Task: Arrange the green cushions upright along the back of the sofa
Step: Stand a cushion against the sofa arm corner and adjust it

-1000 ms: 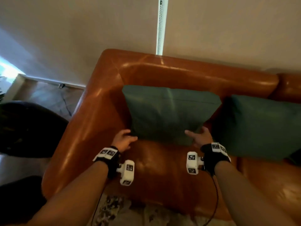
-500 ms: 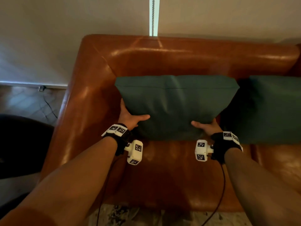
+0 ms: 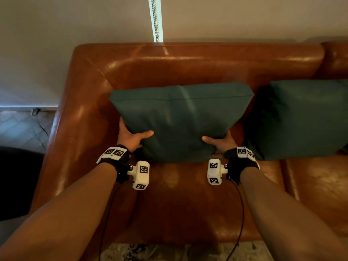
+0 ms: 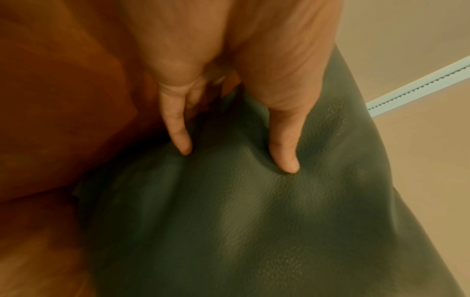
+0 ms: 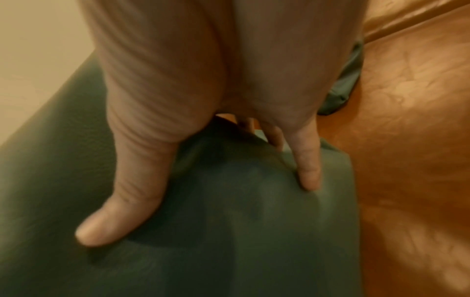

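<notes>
- Hands: left hand (image 3: 131,137) and right hand (image 3: 218,142) each grip a lower corner of the green cushion (image 3: 180,119), thumbs in front, fingers behind.
- Cushion held near-upright, close to the sofa backrest (image 3: 188,70).
- Second green cushion (image 3: 305,117), beside the right fingers, already stands upright.
- Remaining: seat, release.
- Readable writing: none; wrist markers (image 3: 144,169) carry coded patterns only.

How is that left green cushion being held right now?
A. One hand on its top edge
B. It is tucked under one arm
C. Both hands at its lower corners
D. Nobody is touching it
C: the left hand and the right hand each grip a lower corner of the cushion, thumbs on its front.
</notes>
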{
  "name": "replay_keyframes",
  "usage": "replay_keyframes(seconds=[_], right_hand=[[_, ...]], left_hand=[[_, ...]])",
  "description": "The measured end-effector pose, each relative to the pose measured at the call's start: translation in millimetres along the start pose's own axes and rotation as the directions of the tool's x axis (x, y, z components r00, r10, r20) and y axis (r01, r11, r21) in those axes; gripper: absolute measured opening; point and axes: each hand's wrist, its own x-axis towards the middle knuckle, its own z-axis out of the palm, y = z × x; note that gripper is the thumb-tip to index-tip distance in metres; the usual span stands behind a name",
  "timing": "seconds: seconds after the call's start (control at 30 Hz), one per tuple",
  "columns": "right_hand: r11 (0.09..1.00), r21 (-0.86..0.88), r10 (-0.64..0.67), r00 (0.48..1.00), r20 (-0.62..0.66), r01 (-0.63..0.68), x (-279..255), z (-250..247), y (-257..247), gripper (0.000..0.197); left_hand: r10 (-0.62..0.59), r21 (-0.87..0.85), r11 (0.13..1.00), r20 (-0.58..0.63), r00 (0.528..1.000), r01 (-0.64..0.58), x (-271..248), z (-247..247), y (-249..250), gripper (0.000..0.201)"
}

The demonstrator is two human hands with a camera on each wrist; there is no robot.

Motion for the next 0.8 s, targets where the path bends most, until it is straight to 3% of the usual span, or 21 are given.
replay_keyframes(seconds=[0.07, 0.23, 0.4, 0.53, 0.8], right_hand=[[1.000, 0.001, -0.026, 1.000, 0.009, 0.026, 2.4, 4.8, -2.0, 0.099], [0.997, -0.069, -0.040, 0.997, -0.067, 0.035, 10.1, 5.9, 7.1, 0.142], [0.951, -0.307, -0.089, 0.981, -0.173, 0.033, -7.8, -3.3, -2.2, 0.136], [0.967, -0.253, -0.082, 0.971, -0.225, 0.023, -20.2, -7.1, 5.6, 0.133], [0.977, -0.209, -0.064, 0.989, -0.135, 0.035, -4.5, 7.4, 4.9, 0.137]], left_hand=[[0.018, -0.031, 0.999, -0.043, 0.999, -0.020, -0.3, 0.9, -1.9, 0.105], [0.030, 0.036, 0.999, -0.099, 0.995, -0.027, -13.0, 8.9, -5.1, 0.107], [-0.128, 0.003, 0.992, -0.116, 0.985, 0.129, -26.8, 20.8, 0.2, 0.104], [-0.204, 0.012, 0.978, -0.093, 0.975, 0.206, -52.5, 31.3, -14.3, 0.114], [-0.207, 0.009, 0.978, -0.045, 0.977, 0.208, -43.6, 61.0, -11.2, 0.127]])
